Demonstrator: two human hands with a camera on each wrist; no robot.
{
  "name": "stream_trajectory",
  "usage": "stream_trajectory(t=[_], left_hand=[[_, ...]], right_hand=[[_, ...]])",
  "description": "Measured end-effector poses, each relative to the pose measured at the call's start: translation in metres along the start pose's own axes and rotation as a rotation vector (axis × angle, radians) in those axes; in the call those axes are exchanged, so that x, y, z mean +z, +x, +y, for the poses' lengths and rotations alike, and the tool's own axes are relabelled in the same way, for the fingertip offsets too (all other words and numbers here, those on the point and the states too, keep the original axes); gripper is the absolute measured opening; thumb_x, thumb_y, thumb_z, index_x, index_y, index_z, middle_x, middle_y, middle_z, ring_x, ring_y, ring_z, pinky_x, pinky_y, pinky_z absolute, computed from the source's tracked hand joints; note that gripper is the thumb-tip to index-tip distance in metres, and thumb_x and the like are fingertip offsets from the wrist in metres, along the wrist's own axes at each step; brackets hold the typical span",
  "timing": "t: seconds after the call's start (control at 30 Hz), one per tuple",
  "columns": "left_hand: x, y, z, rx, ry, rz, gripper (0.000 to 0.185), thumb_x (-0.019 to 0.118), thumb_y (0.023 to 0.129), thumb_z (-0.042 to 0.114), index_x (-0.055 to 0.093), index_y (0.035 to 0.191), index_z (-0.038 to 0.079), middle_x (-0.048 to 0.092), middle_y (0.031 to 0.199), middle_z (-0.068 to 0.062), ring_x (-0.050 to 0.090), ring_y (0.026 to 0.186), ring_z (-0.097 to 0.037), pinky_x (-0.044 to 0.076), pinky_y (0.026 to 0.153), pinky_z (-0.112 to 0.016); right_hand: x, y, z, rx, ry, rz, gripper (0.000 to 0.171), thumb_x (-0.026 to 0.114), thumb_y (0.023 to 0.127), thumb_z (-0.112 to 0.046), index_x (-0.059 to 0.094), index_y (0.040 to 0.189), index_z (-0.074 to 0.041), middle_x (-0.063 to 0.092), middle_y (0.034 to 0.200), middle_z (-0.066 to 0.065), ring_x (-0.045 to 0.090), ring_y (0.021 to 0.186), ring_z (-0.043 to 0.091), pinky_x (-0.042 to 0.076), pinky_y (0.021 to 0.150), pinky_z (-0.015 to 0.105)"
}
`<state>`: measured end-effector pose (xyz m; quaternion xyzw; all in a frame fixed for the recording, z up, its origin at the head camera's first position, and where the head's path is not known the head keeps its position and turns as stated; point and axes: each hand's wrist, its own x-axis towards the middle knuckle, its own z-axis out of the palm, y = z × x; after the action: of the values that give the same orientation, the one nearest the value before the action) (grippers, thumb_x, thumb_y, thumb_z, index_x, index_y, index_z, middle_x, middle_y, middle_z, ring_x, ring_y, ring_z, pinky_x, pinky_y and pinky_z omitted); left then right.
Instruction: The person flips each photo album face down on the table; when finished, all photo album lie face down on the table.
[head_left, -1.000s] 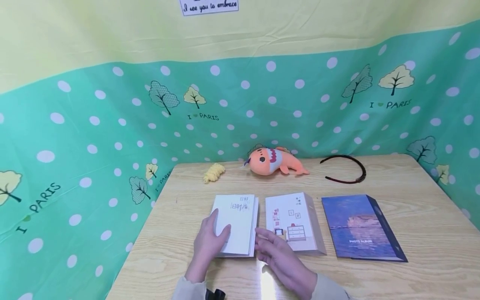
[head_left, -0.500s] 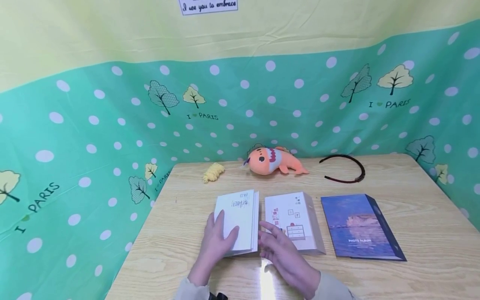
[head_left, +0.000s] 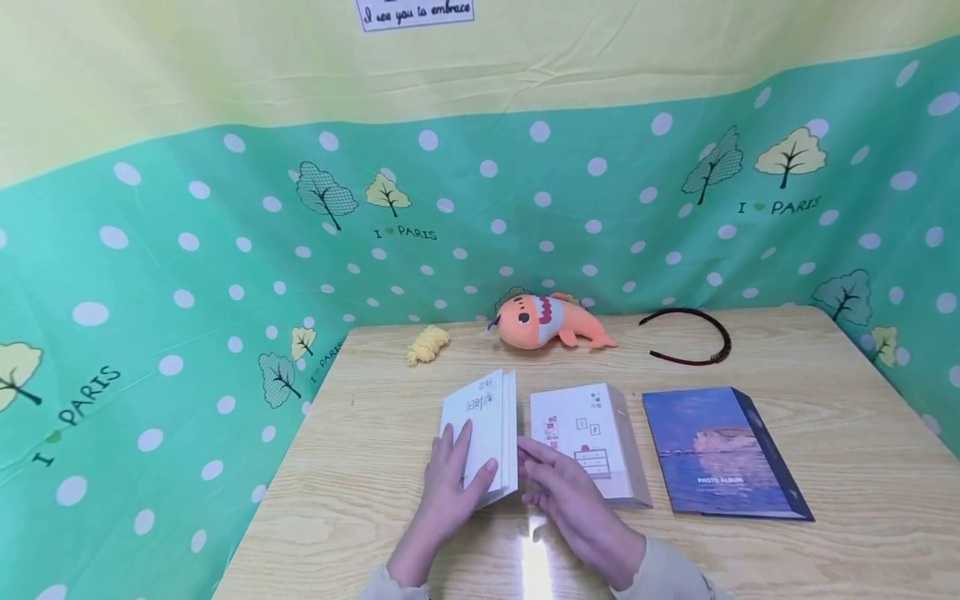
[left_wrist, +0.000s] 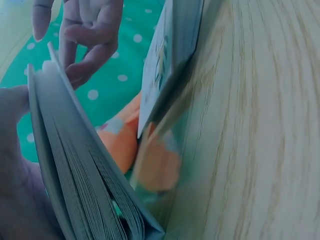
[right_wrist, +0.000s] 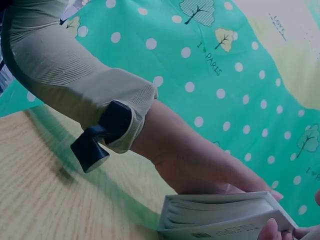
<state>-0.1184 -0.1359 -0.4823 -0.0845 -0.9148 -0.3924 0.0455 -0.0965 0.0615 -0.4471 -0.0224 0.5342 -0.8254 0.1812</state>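
A white book (head_left: 480, 433) with handwriting-like characters on its cover tilts up, its right side raised and its left side low. My left hand (head_left: 450, 483) rests on its front cover, fingers spread and thumb near the right edge. In the left wrist view the page block of the book (left_wrist: 80, 165) shows between the covers. My right hand (head_left: 570, 496) is at the raised right edge; in the right wrist view its fingertips (right_wrist: 270, 232) touch the back cover, the thumb apart. Close to the right hand lies a white album (head_left: 592, 442) with a drawn dresser.
On the wooden table (head_left: 322, 517), a blue photo album (head_left: 720, 450) lies to the right. At the back are a yellow yarn bundle (head_left: 428, 344), an orange plush toy (head_left: 555, 322) and a dark headband (head_left: 727, 337). A green dotted cloth (head_left: 450, 208) hangs behind.
The white book, nearly flat before, has its right side lifted and has shifted slightly right. My left hand has moved right with it. The right hand has moved slightly right and up.
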Motion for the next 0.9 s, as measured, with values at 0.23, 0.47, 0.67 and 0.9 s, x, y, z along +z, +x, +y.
stream_trajectory(t=[0.23,0.47,0.67,0.9], left_hand=[[-0.001,-0.003,0.002,0.033,-0.14,-0.041,0.073,0.055,0.095,0.043,0.028,0.154,0.011,0.014,0.155,-0.033,0.01,0.139,-0.058,0.012,0.101,-0.078],[-0.002,-0.006,0.004,0.063,-0.24,-0.092,0.085,0.061,0.09,0.045,0.019,0.157,0.012,0.007,0.156,-0.032,0.005,0.14,-0.056,0.013,0.101,-0.077],[-0.003,-0.007,0.007,0.081,-0.286,-0.117,0.097,0.067,0.087,0.046,0.012,0.157,0.008,0.003,0.158,-0.03,0.006,0.142,-0.052,0.015,0.104,-0.073],[-0.003,-0.007,0.005,0.054,-0.453,-0.13,0.093,0.068,0.089,0.036,0.01,0.157,0.011,0.005,0.159,-0.026,0.013,0.142,-0.05,0.018,0.106,-0.071]], right_hand=[[0.004,-0.001,-0.005,-0.029,-0.006,-0.053,0.055,0.049,0.099,-0.008,0.03,0.148,0.005,0.032,0.152,0.019,0.047,0.116,0.022,0.047,0.091,0.031],[0.006,0.0,-0.004,-0.055,-0.027,-0.089,0.056,0.05,0.098,-0.008,0.029,0.149,0.003,0.031,0.152,0.019,0.046,0.122,0.025,0.048,0.091,0.031],[0.006,0.003,0.001,-0.06,-0.057,-0.113,0.057,0.052,0.097,-0.009,0.03,0.15,0.0,0.032,0.153,0.017,0.046,0.127,0.028,0.048,0.095,0.033],[0.006,0.006,0.008,-0.066,-0.14,-0.115,0.055,0.057,0.097,-0.017,0.039,0.148,-0.004,0.037,0.151,0.015,0.051,0.123,0.027,0.048,0.096,0.038]])
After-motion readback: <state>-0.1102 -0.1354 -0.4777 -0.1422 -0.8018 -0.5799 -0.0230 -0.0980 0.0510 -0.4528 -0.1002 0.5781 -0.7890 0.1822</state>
